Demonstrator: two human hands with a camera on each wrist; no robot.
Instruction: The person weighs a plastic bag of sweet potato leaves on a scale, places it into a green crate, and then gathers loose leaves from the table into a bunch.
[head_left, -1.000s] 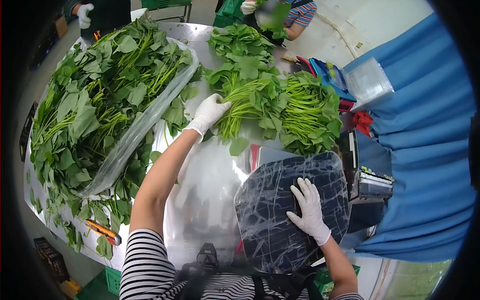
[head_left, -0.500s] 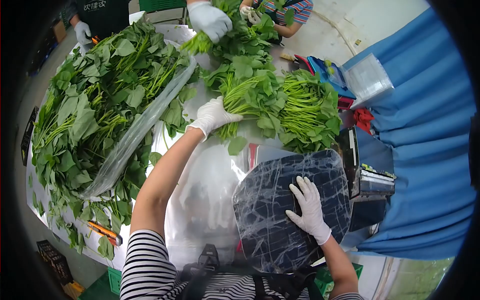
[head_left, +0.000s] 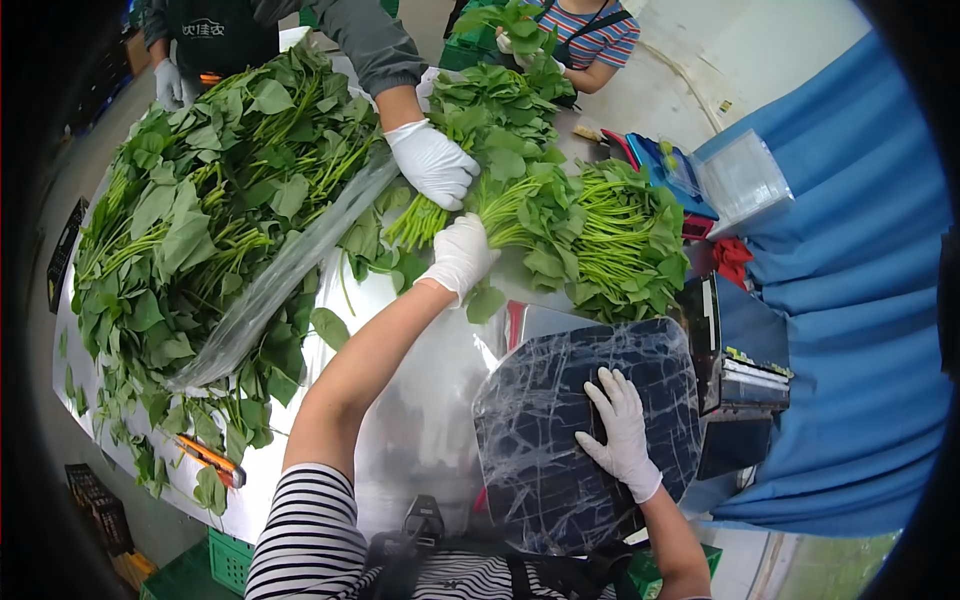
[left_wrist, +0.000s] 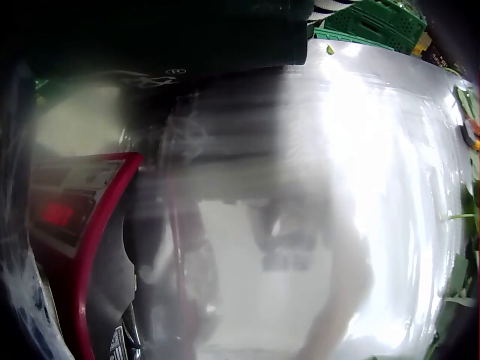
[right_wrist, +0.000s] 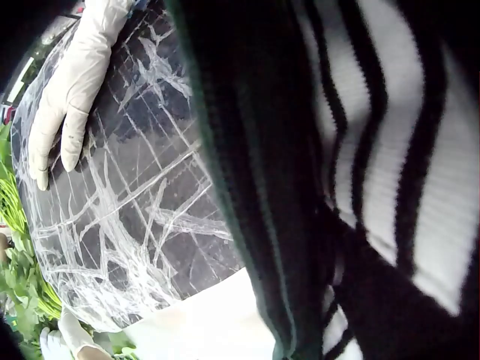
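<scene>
Stems: the green leafy bunch lies on the shiny worktop, ahead of the person and next to a wide row of more stems.
Left hand: this gloved hand is at the cut ends of the bunch, with bent fingers. I cannot tell if it is pinching them (the tips are tucked out of sight).
Right hand: this one lies with its fingers apart on the dark board, which has crinkly clear wrap on it. The person's two hands are well apart.
Helper's hand: another gloved hand is just beside the left one, over some stem ends.
Soft touch: it seems best to hold the thick stem part, not the leaves, and squeeze only a little (leaves squash easily). Lining up the ends should make a neater bunch.
Taking turns: the left hand would do well to leave room for the helper's fingers, so nobody bumps or pulls the same stems.
Board: a flat, light palm looks right, as a hard push could make it slide.
Red-edged machine: its glowing numbers are too blurry to read, and the side of it is cut off.
Hidden bits: the left wrist view does not show the left hand, and dark cloth blocks much of the right wrist view.
</scene>
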